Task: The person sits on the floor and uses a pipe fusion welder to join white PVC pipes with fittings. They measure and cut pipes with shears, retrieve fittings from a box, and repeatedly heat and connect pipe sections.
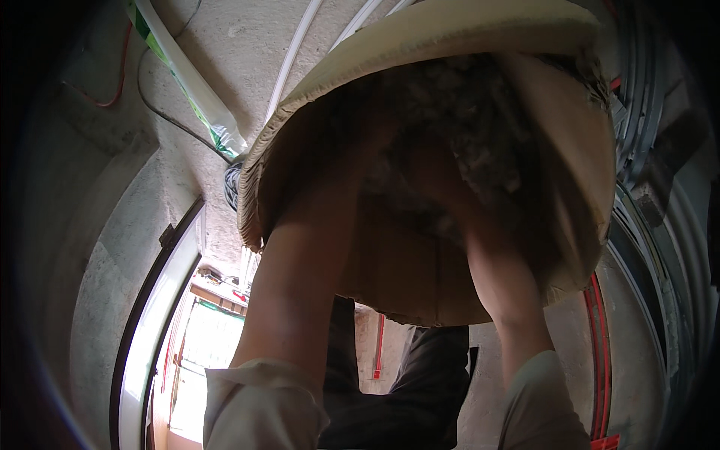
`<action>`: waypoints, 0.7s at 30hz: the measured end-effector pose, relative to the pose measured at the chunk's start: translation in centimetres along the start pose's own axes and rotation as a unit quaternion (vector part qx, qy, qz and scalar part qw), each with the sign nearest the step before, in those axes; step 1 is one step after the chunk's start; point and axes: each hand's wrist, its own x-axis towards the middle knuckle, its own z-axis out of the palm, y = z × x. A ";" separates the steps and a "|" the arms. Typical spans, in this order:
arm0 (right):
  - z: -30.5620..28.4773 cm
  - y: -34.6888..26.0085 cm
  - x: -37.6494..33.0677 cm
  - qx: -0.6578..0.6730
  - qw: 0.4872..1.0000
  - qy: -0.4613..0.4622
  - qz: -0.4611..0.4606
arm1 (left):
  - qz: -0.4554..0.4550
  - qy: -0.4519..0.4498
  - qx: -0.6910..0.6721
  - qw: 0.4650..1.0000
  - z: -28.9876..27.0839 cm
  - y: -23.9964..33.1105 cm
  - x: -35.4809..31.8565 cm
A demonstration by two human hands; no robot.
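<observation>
Both my forearms reach down into a large, worn cardboard box (420,274) with ragged edges. Inside lies a heap of loose greyish, crumpled-looking stuff (487,142), too dark to name. My left hand (381,124) is deep in the shade at the heap's left side, its fingers lost in the dark. Close by on the right, my right hand (433,166) is against or in the same heap, its fingers also hidden. Whether either one holds anything does not show.
Beyond the box, long white strips (292,56) and a white-and-green wrapped length (187,79) lie on the rough concrete floor. Grey metal profiles (641,97) are stacked at right. Red pipes (598,352) run along the right. A bright doorway (210,337) opens at lower left.
</observation>
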 end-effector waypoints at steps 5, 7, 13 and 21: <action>-0.4 -0.5 -1.5 0.044 0.997 0.067 -0.004 | 0.025 -0.104 0.108 0.988 -1.9 1.8 -3.7; -0.4 -0.2 -1.4 0.050 0.997 0.058 0.022 | 0.004 -0.157 0.130 0.979 -2.3 3.3 -5.1; -1.0 -1.7 -0.8 0.048 0.995 -0.028 0.085 | 0.056 -0.028 0.256 0.965 0.6 0.1 -8.7; 1.1 3.6 -3.8 0.066 0.997 0.019 -0.045 | -0.069 -0.086 0.049 0.993 -1.1 -7.9 -5.9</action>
